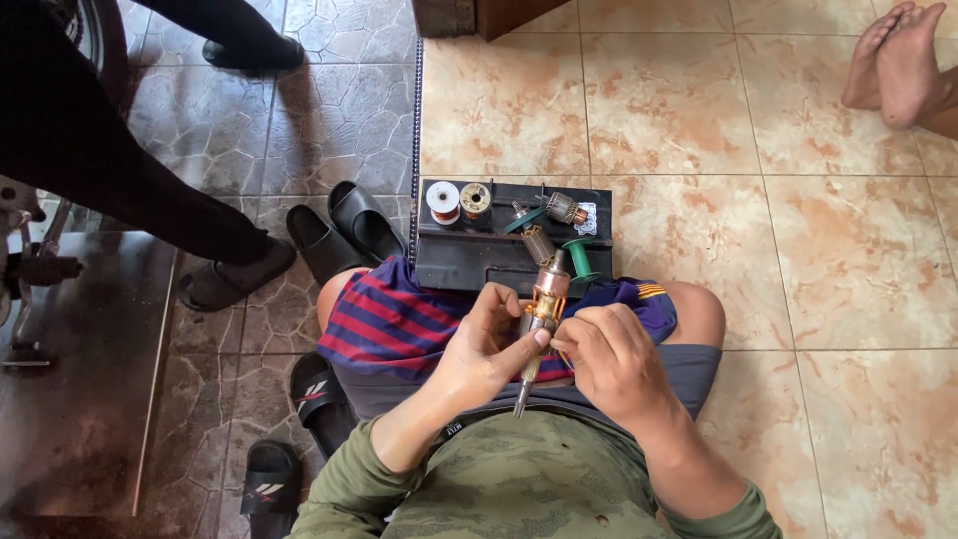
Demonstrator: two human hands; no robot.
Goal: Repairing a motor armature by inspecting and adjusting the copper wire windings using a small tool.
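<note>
We see the left hand [489,349] wrapped around a copper-wound motor armature with a steel shaft [542,309], held upright over the lap, while the right hand [611,359] pinches at its windings; behind it lies a black plastic tray [469,262] holding wire spools [458,201].

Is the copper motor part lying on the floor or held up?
Held up. The left hand grips the copper motor part, the right hand touches it, above the lap.
</note>
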